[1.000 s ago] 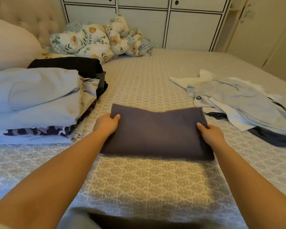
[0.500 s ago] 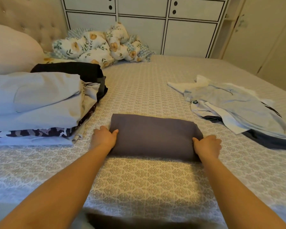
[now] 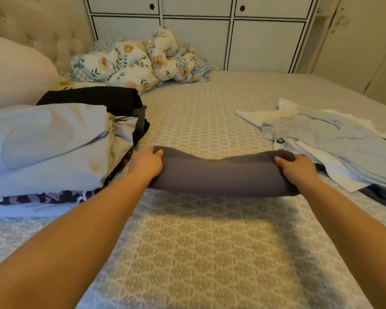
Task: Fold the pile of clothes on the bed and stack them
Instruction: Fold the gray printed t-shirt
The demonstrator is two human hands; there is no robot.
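A folded dark grey garment (image 3: pixel 218 177) hangs just above the patterned bed sheet (image 3: pixel 201 253), sagging slightly in the middle. My left hand (image 3: pixel 146 163) grips its left end and my right hand (image 3: pixel 296 169) grips its right end. To the left sits a stack of folded clothes (image 3: pixel 49 148), pale blue on top with camouflage print and black pieces under and behind it. On the right lies a loose pile of unfolded clothes (image 3: pixel 334 143), pale blue and white over something dark.
A bunched floral duvet (image 3: pixel 138 63) lies at the far side of the bed by the white cabinet doors (image 3: pixel 196 34). A large pillow (image 3: pixel 13 70) and a tufted headboard (image 3: pixel 38 27) stand at the left.
The grey garment lay flat with my hands at its sides. It has since been folded narrower and lifted off the sheet, held by both ends.
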